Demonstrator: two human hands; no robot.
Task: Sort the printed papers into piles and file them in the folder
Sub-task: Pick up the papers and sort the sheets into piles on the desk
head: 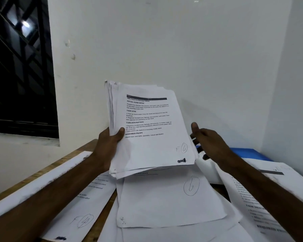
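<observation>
My left hand (110,145) grips the left edge of a thick stack of printed papers (154,149), held tilted up above the desk; its top sheet carries the marks "F" and a circled 6. My right hand (208,142) hovers at the stack's right edge with fingers spread, its fingertips next to or just behind the sheets. Below lie three groups of papers: a middle pile (170,205) with a circled 6, a left sheet (73,212) marked with a circled 4, and a right pile (269,198). A blue folder (247,153) lies behind the right pile, mostly covered.
The wooden desk (72,152) sits in a corner of white walls (182,49), which close it off at the back and on the right. A dark barred window (19,67) is on the left. Papers overhang the desk's left edge.
</observation>
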